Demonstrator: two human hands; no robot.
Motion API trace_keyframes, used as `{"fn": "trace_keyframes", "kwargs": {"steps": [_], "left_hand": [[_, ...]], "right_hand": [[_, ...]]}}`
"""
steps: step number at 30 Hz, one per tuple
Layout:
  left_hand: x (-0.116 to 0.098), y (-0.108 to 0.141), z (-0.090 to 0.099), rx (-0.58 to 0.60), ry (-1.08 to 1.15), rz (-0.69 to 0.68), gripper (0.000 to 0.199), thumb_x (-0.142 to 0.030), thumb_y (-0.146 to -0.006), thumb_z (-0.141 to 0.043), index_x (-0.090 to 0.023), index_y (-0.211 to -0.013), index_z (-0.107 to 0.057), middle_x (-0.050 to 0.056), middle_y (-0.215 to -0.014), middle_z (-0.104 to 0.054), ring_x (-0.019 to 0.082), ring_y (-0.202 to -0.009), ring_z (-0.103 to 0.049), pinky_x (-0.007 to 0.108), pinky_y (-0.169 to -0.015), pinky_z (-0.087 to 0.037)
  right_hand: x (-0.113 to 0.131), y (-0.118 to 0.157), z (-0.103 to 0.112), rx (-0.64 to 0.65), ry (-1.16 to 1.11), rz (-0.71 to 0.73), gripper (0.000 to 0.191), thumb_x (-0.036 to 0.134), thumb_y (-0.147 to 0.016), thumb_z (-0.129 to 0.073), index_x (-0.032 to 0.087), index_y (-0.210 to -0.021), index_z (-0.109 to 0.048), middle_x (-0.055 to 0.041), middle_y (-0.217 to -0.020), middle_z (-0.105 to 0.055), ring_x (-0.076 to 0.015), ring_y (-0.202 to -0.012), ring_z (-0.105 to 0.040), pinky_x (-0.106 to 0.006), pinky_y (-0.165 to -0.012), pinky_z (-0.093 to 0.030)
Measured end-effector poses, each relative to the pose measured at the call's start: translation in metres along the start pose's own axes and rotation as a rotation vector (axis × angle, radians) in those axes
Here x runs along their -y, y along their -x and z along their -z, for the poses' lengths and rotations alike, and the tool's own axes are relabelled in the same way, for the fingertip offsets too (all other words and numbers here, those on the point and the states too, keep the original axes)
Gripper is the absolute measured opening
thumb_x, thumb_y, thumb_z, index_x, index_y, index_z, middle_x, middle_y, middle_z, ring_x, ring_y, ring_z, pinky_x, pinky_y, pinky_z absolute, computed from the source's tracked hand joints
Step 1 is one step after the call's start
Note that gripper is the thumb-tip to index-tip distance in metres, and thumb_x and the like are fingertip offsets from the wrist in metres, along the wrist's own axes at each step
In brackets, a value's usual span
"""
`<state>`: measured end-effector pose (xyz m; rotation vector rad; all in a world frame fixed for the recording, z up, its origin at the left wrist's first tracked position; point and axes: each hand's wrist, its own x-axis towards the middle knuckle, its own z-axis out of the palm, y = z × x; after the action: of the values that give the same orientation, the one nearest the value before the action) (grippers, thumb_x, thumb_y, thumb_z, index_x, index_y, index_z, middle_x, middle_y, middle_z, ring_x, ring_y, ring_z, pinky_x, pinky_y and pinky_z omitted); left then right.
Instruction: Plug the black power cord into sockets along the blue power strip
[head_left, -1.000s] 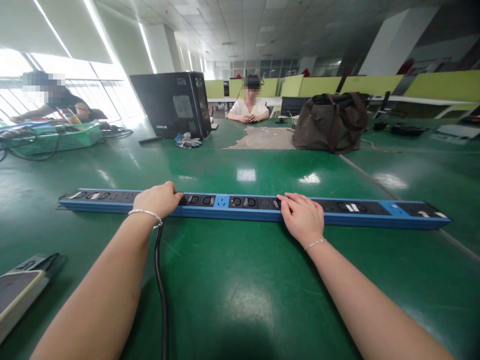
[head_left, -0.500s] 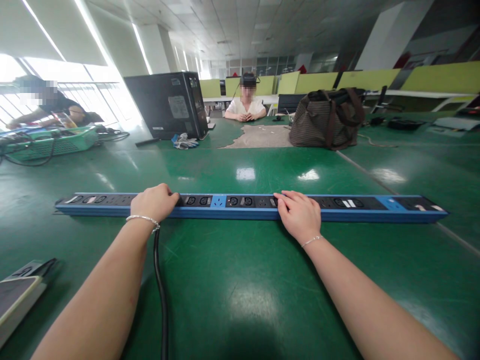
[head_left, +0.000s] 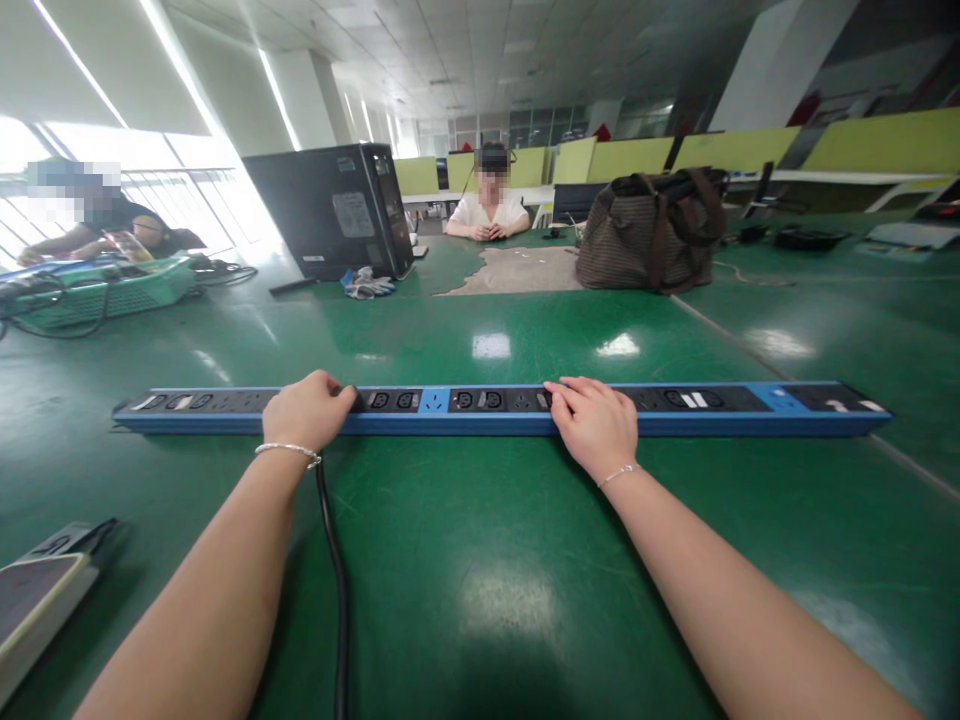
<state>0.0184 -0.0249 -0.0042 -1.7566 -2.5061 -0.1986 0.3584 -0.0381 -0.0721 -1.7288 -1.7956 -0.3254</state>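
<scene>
A long blue power strip [head_left: 510,424] with black socket panels lies crosswise on the green table. My left hand [head_left: 306,410] is closed over it, left of its middle, around a black plug [head_left: 351,394] that shows only at the fingertips. From under this wrist a thick black cable [head_left: 339,580] runs down toward me. The plug's prongs and the socket beneath are hidden, so I cannot tell how far it sits in. My right hand [head_left: 596,422] grips the strip right of the middle, fingers over the top and thumb on the near side.
A black computer case [head_left: 330,215], gloves [head_left: 367,283] and a brown bag [head_left: 649,235] stand farther back. At left are a green basket [head_left: 112,295] with cables and a white-edged device [head_left: 45,600]. One person [head_left: 489,212] sits opposite, another [head_left: 112,225] at far left.
The cable below my left hand has swung slightly to the right. Both hands keep nearly the same places on the strip; the view has shifted a little.
</scene>
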Motion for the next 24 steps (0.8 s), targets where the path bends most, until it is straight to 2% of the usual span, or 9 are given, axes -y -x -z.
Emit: {"fn": "trace_keyframes", "kwargs": {"steps": [9, 19, 24], "left_hand": [[0.0013, 0.0047, -0.0103, -0.079, 0.105, 0.047, 0.051, -0.055, -0.078, -0.035, -0.020, -0.100, -0.066, 0.014, -0.098, -0.070, 0.034, -0.095, -0.063, 0.043, -0.080, -0.046], [0.0013, 0.0056, -0.0102, -0.079, 0.147, 0.064, 0.048, -0.054, -0.078, -0.036, -0.020, -0.099, -0.064, 0.014, -0.100, -0.070, 0.034, -0.097, -0.062, 0.042, -0.082, -0.046], [-0.0010, -0.0015, -0.0054, 0.038, 0.079, 0.052, 0.042, -0.050, -0.078, -0.039, -0.019, -0.096, -0.060, 0.017, -0.100, -0.069, 0.035, -0.095, -0.063, 0.041, -0.077, -0.047]], "right_hand": [[0.0003, -0.0002, -0.0003, 0.000, -0.021, -0.017, 0.032, 0.033, -0.091, -0.041, 0.033, -0.101, -0.071, 0.0019, -0.111, -0.069, -0.0190, -0.108, -0.054, -0.036, -0.089, -0.029], [0.0011, -0.0004, 0.0014, 0.025, 0.014, -0.025, 0.030, 0.031, -0.091, -0.043, 0.034, -0.104, -0.070, 0.0033, -0.114, -0.067, -0.0185, -0.110, -0.054, -0.036, -0.089, -0.031], [0.0017, -0.0007, 0.0024, 0.025, -0.003, -0.018, 0.030, 0.031, -0.091, -0.043, 0.033, -0.103, -0.071, 0.0027, -0.113, -0.068, -0.0179, -0.110, -0.055, -0.035, -0.089, -0.031]]}}
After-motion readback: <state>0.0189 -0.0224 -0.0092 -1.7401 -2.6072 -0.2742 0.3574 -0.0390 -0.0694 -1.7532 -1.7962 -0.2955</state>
